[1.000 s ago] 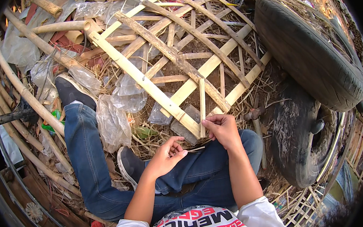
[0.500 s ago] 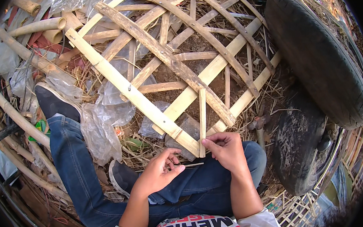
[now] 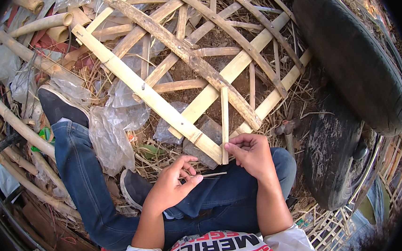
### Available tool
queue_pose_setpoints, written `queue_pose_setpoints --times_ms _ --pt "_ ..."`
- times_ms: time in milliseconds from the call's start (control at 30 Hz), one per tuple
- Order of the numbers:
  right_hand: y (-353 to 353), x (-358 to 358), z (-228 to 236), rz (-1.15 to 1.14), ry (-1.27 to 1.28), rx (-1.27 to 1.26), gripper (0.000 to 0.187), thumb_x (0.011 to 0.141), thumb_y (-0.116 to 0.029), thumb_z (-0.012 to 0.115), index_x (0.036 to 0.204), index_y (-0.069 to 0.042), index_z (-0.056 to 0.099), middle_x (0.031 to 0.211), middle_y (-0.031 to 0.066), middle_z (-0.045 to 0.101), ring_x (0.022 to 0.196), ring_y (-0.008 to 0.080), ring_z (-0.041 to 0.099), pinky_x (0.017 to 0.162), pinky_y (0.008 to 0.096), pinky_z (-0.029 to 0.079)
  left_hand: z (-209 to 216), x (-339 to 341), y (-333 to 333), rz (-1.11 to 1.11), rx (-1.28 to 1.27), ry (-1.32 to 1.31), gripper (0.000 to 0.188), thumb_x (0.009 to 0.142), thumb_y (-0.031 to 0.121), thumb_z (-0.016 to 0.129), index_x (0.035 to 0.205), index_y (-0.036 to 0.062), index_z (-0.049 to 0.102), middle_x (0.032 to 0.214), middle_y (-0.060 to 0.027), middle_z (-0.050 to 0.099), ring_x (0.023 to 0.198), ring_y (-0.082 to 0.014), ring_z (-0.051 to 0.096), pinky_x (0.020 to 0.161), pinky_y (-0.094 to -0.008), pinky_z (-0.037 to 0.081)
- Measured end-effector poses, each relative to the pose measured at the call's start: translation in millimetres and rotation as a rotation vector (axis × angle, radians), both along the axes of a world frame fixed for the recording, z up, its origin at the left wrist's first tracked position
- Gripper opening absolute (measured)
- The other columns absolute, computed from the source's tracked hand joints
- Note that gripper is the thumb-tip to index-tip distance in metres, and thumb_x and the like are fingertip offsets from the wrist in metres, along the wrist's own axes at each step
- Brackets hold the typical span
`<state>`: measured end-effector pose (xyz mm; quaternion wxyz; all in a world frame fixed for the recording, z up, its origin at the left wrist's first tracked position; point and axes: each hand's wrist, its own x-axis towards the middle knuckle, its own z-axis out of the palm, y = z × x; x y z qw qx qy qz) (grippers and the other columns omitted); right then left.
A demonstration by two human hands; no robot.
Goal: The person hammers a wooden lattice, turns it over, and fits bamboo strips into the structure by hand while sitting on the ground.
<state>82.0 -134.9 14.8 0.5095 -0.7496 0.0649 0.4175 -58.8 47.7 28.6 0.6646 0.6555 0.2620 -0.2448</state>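
A lattice of bamboo strips (image 3: 149, 94) stretches away from me, one corner pointing at my lap. My right hand (image 3: 254, 155) is closed at that corner, thumb and fingers pinching the lower end of a short pale bamboo strip (image 3: 225, 119) that lies along the lattice there. To the left, my left hand (image 3: 173, 183) holds a thin pale sliver (image 3: 215, 174) between thumb and fingers; its tip points right, just below the corner. Curled fingers hide the sliver's other end. A grey block (image 3: 207, 141) shows on the ground beneath the corner.
Two black tires (image 3: 351, 57) stand and lean at the right. Clear plastic sheeting (image 3: 110, 142) lies beside my left leg (image 3: 86, 191). Bamboo poles (image 3: 16, 123) curve along the left side. Another woven lattice (image 3: 329, 226) is at the lower right.
The lattice's near corner has shifted slightly away from me, with both hands following. The sliver stays in my left hand, and my right hand keeps its pinch on the short strip.
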Motion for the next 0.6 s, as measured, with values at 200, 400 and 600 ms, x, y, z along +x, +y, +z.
queue_pose_setpoints --times_ms 200,400,600 --pt "0.2 1.0 -1.4 0.021 -0.004 -0.015 0.017 0.082 -0.009 0.074 0.085 0.007 0.070 0.063 0.0038 0.064 0.048 0.0040 0.051 0.044 0.0198 0.039 -1.1 -2.7 -1.4 -0.003 0.006 -0.003 0.044 0.084 0.013 0.069 0.124 0.0035 0.052 0.092 -0.0027 0.060 0.079 -0.0094 0.059 0.061 -0.0226 0.047" --pt "0.3 1.0 0.0 0.039 -0.027 -0.024 0.018 0.082 -0.010 0.074 0.085 0.007 0.070 0.064 0.0040 0.065 0.050 0.0043 0.051 0.045 0.0198 0.039 3.0 -5.5 -1.7 -0.001 0.019 -0.014 0.044 0.084 0.014 0.069 0.123 0.0042 0.052 0.091 -0.0026 0.060 0.077 -0.0084 0.059 0.060 -0.0226 0.046" --pt "1.8 1.1 2.3 0.043 -0.006 -0.001 0.018 0.082 -0.011 0.073 0.084 0.007 0.070 0.065 0.0046 0.066 0.050 0.0055 0.053 0.045 0.0210 0.041 5.4 -5.3 -8.5 0.018 0.014 -0.052 0.045 0.084 0.014 0.069 0.124 0.0039 0.052 0.091 -0.0029 0.059 0.074 -0.0078 0.057 0.059 -0.0224 0.045"
